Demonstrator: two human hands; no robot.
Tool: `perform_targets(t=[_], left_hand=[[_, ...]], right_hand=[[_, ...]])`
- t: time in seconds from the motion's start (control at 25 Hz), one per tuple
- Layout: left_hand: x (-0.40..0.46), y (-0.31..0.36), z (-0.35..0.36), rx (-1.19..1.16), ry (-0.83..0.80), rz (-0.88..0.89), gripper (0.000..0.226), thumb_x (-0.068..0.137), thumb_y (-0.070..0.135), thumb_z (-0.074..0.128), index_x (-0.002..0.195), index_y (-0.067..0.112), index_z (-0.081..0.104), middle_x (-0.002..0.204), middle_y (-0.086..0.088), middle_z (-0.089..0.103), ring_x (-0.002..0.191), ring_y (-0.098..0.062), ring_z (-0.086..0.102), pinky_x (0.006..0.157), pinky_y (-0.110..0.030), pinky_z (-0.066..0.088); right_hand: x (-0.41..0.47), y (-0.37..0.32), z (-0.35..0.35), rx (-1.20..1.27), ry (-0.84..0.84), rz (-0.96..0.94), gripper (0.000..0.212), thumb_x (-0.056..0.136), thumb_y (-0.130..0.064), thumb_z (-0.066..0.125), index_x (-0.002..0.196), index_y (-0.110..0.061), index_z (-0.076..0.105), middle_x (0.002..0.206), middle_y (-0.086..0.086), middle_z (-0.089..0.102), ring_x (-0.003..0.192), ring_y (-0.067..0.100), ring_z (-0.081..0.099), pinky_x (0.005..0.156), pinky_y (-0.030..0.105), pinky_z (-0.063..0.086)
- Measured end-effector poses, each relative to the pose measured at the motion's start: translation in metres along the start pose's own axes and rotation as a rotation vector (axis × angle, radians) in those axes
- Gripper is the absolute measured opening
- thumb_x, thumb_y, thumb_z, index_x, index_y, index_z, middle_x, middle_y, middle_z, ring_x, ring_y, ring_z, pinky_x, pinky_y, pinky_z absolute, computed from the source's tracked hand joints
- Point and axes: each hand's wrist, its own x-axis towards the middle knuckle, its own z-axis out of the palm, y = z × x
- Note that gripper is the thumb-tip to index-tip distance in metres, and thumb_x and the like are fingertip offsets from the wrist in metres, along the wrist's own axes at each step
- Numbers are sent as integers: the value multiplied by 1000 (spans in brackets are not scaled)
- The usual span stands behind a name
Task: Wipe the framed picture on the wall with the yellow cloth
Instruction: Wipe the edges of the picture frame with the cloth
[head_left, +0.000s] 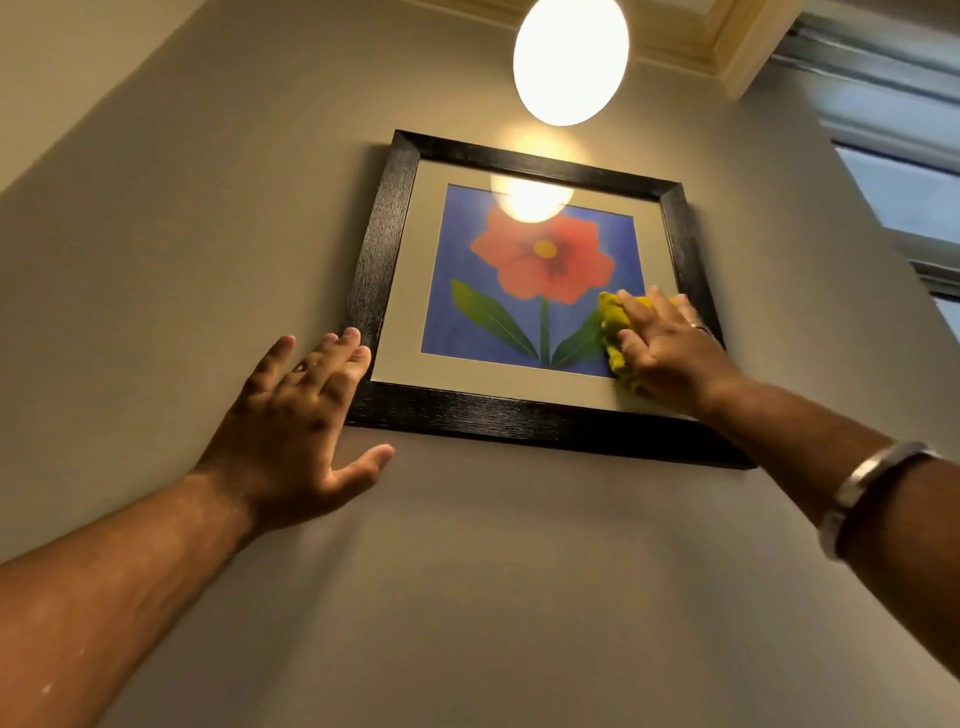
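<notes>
Yellow cloth (614, 318) against framed picture (535, 291)

Flat left hand (296, 415), flat right hand (667, 345)

Black-framed flower picture (524, 291) on wall; bunched yellow cloth (615, 332) against lower-right glass.

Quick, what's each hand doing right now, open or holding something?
Left hand: open, flat on the wall at the frame's edge.
Right hand: open, pressing the yellow cloth on the picture.
</notes>
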Motion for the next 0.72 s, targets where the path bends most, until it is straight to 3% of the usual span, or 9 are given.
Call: perform_targets(t=[0.08, 0.16, 0.24, 0.32, 0.48, 0.64, 0.72], left_hand=[[10, 20, -7, 15, 35, -135, 98, 79, 78, 22, 140, 4, 44, 152, -17, 40, 140, -27, 40, 121, -50, 13], [27, 46, -10, 4, 62, -316, 104, 77, 82, 14, 140, 4, 40, 148, -19, 46, 137, -29, 45, 120, -51, 15], [46, 72, -7, -17, 65, -488, 111, 74, 86, 10, 150, 6, 12, 149, -22, 42, 138, -33, 41, 118, -51, 13], [63, 90, -1, -62, 45, -610, 116, 71, 88, 14, 151, 7, -10, 152, -29, 32, 141, -39, 32, 119, -50, 9], [65, 103, 19, -101, 36, -685, 123, 69, 88, 25, 149, 5, -19, 158, -34, -2, 149, -42, -2, 122, -49, -1], [60, 101, 31, -143, 166, -643, 120, 69, 89, 19, 151, 8, -13, 159, -32, -3, 149, -41, -3, 121, -50, -1], [59, 97, 33, -132, 201, -588, 117, 68, 89, 14, 153, 13, -11, 160, -29, -2, 150, -39, -2, 121, -50, 0]], right_hand=[[-21, -4, 12, 11, 48, -47, 57, 96, -33, 41, 149, -34, 20, 162, 11, 10, 148, 33, 1, 121, 43, 3], [-49, -26, 32, 59, 60, -274, 56, 93, -33, 42, 147, -34, 27, 160, 11, 17, 148, 33, 8, 122, 41, 3], [-77, -43, 44, 25, 39, -468, 55, 92, -35, 40, 146, -36, 28, 159, 7, 23, 148, 29, 13, 121, 37, 6], [-84, -36, 40, -68, 48, -539, 54, 95, -38, 38, 147, -38, 23, 160, 1, 20, 148, 22, 12, 122, 38, 9], [-78, 38, 19, -86, 89, -319, 59, 94, -42, 35, 149, -37, 17, 162, 1, 12, 149, 19, 5, 123, 37, 9], [-57, 78, 19, -72, 100, -297, 65, 86, -55, 23, 148, -42, 8, 162, -1, 5, 148, 22, 1, 118, 42, 14], [11, 73, 7, -30, 149, -96, 65, 90, -52, 24, 150, -33, 9, 163, 6, -1, 149, 28, 0, 120, 46, 12]])
